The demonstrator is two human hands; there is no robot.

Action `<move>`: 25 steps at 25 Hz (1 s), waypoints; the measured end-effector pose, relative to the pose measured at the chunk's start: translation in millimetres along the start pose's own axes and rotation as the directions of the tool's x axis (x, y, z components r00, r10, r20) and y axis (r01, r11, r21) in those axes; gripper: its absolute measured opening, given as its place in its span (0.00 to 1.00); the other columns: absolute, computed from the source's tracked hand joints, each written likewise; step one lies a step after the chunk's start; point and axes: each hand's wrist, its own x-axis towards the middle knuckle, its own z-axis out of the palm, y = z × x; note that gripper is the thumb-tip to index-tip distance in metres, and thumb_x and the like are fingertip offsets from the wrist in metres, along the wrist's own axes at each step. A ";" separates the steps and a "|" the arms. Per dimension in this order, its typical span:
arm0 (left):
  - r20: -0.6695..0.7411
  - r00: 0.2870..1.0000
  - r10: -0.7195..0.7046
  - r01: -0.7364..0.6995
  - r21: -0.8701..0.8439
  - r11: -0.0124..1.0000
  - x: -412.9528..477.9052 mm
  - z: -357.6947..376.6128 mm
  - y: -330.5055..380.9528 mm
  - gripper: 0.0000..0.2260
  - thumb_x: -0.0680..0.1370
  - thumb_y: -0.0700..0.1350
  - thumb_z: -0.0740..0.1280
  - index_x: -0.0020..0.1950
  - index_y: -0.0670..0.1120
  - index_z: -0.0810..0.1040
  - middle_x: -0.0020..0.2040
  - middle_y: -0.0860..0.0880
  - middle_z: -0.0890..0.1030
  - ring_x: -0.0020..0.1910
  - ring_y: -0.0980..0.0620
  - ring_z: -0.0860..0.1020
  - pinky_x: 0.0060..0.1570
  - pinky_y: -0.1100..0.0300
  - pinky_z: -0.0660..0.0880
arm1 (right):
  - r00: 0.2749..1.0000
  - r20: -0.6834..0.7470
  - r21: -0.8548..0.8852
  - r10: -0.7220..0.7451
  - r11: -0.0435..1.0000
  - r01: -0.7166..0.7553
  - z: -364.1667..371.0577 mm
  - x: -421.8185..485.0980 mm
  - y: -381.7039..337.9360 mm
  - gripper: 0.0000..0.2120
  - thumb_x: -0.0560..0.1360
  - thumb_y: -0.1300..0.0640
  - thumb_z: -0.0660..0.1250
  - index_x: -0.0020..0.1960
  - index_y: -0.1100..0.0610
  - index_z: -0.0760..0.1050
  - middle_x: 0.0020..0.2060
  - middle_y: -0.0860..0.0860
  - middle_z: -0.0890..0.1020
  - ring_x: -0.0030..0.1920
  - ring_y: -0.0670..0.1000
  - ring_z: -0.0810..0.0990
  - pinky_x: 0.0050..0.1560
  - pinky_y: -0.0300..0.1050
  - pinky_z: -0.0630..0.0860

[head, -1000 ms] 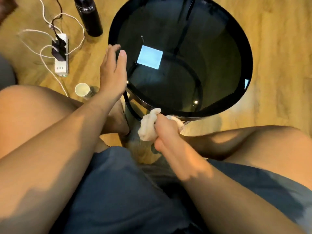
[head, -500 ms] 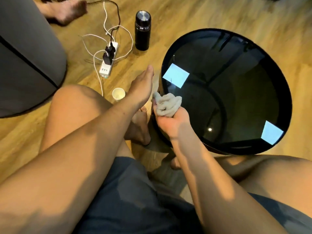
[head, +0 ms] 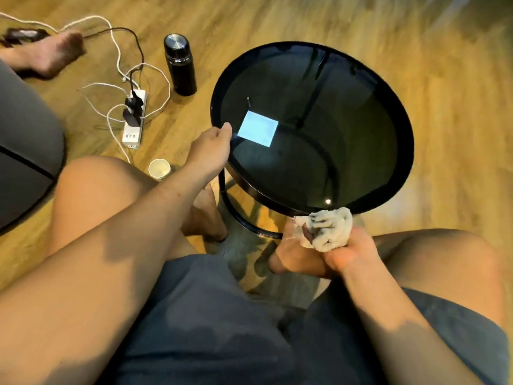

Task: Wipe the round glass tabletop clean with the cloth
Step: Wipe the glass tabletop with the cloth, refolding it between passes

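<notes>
White power strip (head: 134, 119) with tangled cables and a black cylindrical metal flask (head: 180, 68) sit on the wood floor at left, clear of the work. Left hand (head: 211, 151) rests on the near-left rim of the round dark-glass table (head: 319, 112), fingers loosely apart, likely steadying it. Right hand (head: 348, 252) has its fingers clamped on a bunched white terry cloth (head: 330, 227), just off the near rim, not on glass. Step: between strokes. Next: lift cloth onto glass, press flat, sweep across.
</notes>
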 end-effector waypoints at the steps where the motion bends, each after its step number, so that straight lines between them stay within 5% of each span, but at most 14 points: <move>1: -0.016 1.000 0.010 -0.009 0.052 0.999 -8.8 4.8 8.1 0.20 0.83 0.56 0.50 0.65 0.47 0.72 0.56 0.51 0.73 0.54 0.52 0.71 0.51 0.56 0.65 | 0.998 -0.061 0.118 -0.026 0.992 0.033 -14.6 8.2 -10.3 0.13 0.82 0.69 0.53 0.43 0.63 0.73 0.25 0.49 0.82 0.24 0.45 0.81 0.22 0.35 0.74; 3: -0.008 0.998 0.070 -0.068 0.151 0.986 -29.0 21.1 26.0 0.19 0.82 0.58 0.52 0.63 0.49 0.72 0.55 0.51 0.74 0.52 0.52 0.72 0.49 0.55 0.67 | 0.988 -0.151 0.343 -0.031 0.936 0.082 -41.5 21.2 -32.8 0.11 0.80 0.62 0.58 0.47 0.63 0.78 0.38 0.55 0.85 0.33 0.52 0.85 0.26 0.39 0.77; 5: 0.134 0.979 0.156 -0.176 0.156 0.972 -49.9 43.9 46.0 0.19 0.80 0.60 0.53 0.59 0.50 0.75 0.54 0.52 0.77 0.53 0.52 0.75 0.52 0.55 0.70 | 0.945 -0.283 0.279 -0.161 0.929 0.242 -49.1 27.7 -45.5 0.18 0.73 0.59 0.64 0.62 0.60 0.77 0.54 0.58 0.83 0.51 0.59 0.84 0.36 0.48 0.82; 7: 0.398 0.907 0.139 -0.144 -0.017 0.989 -68.3 65.2 62.1 0.20 0.79 0.62 0.55 0.56 0.49 0.78 0.54 0.51 0.81 0.54 0.52 0.79 0.59 0.52 0.74 | 0.938 -0.191 0.244 -0.290 0.911 0.331 -35.6 14.8 -42.5 0.26 0.68 0.60 0.67 0.67 0.55 0.73 0.59 0.58 0.81 0.54 0.61 0.83 0.44 0.56 0.82; 9: 0.608 0.790 0.082 0.017 -0.154 0.988 -86.8 76.4 70.1 0.22 0.76 0.64 0.61 0.56 0.48 0.79 0.53 0.49 0.84 0.54 0.52 0.82 0.59 0.53 0.76 | 0.909 -0.023 0.114 -0.417 0.902 0.416 -10.3 -3.5 -31.0 0.24 0.69 0.60 0.70 0.65 0.56 0.73 0.55 0.61 0.82 0.52 0.62 0.83 0.49 0.59 0.81; 11: 0.601 0.795 0.086 0.052 -0.209 0.976 -91.8 79.4 62.1 0.24 0.71 0.64 0.69 0.57 0.47 0.79 0.52 0.48 0.85 0.53 0.50 0.83 0.55 0.54 0.78 | 0.863 0.145 -0.061 -0.483 0.866 0.495 9.9 -19.3 -22.1 0.12 0.75 0.59 0.70 0.58 0.59 0.77 0.45 0.56 0.86 0.46 0.57 0.85 0.43 0.50 0.81; 13: 0.493 0.862 0.116 0.023 -0.268 0.963 -90.1 76.3 47.2 0.23 0.69 0.56 0.76 0.57 0.45 0.77 0.52 0.47 0.85 0.51 0.49 0.84 0.51 0.54 0.79 | 0.858 0.156 -0.170 -0.490 0.842 0.512 17.7 -24.0 -22.9 0.06 0.78 0.57 0.67 0.53 0.57 0.80 0.38 0.48 0.87 0.40 0.49 0.86 0.37 0.41 0.80; 16: 0.366 0.927 0.079 0.094 -0.430 0.898 -83.0 63.1 25.1 0.22 0.71 0.41 0.76 0.62 0.42 0.75 0.54 0.43 0.84 0.54 0.46 0.83 0.54 0.52 0.80 | 0.893 0.240 -0.127 -0.381 0.900 0.418 14.9 -18.3 -24.1 0.09 0.78 0.57 0.67 0.58 0.55 0.79 0.51 0.52 0.86 0.51 0.51 0.85 0.51 0.50 0.81; 18: 0.423 0.906 0.019 0.253 -0.577 0.777 -79.4 54.0 15.0 0.23 0.71 0.35 0.74 0.65 0.39 0.75 0.57 0.41 0.83 0.56 0.43 0.82 0.58 0.49 0.78 | 0.902 0.296 -0.038 -0.313 0.940 0.338 12.1 -13.4 -19.8 0.10 0.78 0.61 0.67 0.59 0.57 0.77 0.57 0.55 0.83 0.58 0.56 0.82 0.58 0.57 0.78; 23: 0.606 0.792 0.072 0.456 -0.665 0.592 -84.8 41.2 8.1 0.15 0.78 0.46 0.65 0.61 0.41 0.80 0.59 0.42 0.83 0.58 0.46 0.82 0.60 0.50 0.75 | 0.884 0.413 0.150 -0.220 0.974 0.172 10.7 -10.0 -23.8 0.13 0.80 0.65 0.60 0.62 0.59 0.76 0.60 0.57 0.81 0.62 0.57 0.79 0.63 0.56 0.75; 25: 0.571 0.817 0.082 0.408 -0.672 0.618 -85.0 46.7 3.2 0.14 0.79 0.48 0.65 0.61 0.42 0.79 0.59 0.43 0.83 0.59 0.45 0.81 0.59 0.49 0.75 | 0.920 0.292 0.009 -0.262 0.963 0.271 16.1 -6.3 -17.9 0.12 0.79 0.63 0.64 0.62 0.57 0.75 0.57 0.55 0.82 0.58 0.54 0.81 0.60 0.54 0.77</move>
